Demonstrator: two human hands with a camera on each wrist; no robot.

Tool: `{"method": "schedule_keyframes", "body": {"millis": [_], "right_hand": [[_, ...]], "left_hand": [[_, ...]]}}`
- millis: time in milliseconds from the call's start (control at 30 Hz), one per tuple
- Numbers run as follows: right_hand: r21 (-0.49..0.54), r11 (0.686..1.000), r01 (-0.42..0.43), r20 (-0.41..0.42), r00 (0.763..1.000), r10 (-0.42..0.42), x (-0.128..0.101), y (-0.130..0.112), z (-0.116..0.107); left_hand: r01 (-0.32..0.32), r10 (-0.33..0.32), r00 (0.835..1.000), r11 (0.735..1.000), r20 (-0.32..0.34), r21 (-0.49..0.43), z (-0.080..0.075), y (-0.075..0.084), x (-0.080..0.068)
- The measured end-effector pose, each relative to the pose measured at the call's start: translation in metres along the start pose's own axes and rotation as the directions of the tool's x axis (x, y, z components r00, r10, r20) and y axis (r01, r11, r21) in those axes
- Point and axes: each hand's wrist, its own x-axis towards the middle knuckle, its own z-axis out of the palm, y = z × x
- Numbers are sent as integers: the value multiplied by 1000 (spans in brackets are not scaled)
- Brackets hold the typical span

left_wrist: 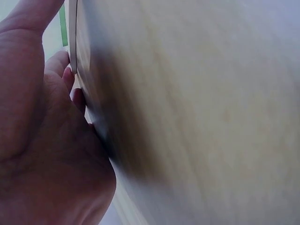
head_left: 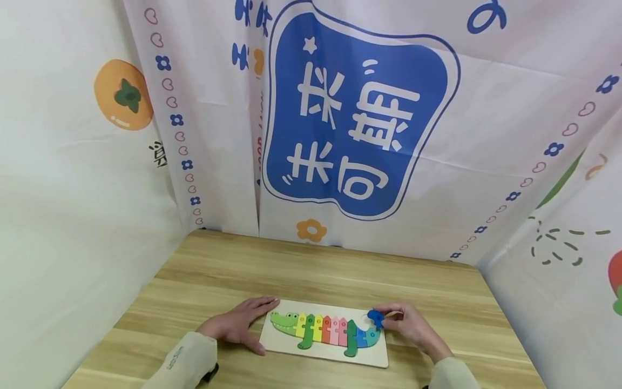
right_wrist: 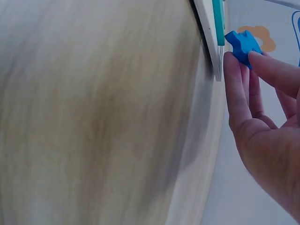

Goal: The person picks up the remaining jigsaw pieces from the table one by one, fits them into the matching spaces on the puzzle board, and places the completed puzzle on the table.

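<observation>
A printed fabric backdrop [head_left: 359,113], creased and soft, fills the upper frame with a blue rounded panel. Below it lies a pale wood-grain table [head_left: 204,270]. At lower centre sits a flat, light wooden puzzle board [head_left: 371,356], rectangular with rounded corners, holding a crocodile [head_left: 323,329] built of smooth coloured pieces: green head, then yellow, red and pink slabs toward a blue tail. The left hand [head_left: 238,323] lies flat at the board's left edge, fingers straight and relaxed, thumb spread along the edge. The right hand [head_left: 410,324], at the board's right end, pinches a small blue puzzle piece [head_left: 375,317] with lobed edges between fingertips, just above the tail.
</observation>
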Motion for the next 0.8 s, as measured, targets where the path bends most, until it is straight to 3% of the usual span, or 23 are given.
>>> {"method": "schedule_keyframes", "body": {"millis": [433,800], "right_hand": [[3,1000,4,72,997,-4,7,4,-1],[-63,998,26,86,996,-21,11,8,4]], "left_hand": [[2,-2,1000,1000,-6,-7,0,3,3],[9,-9,1000,1000,-5,-9,1,-2,0]]}}
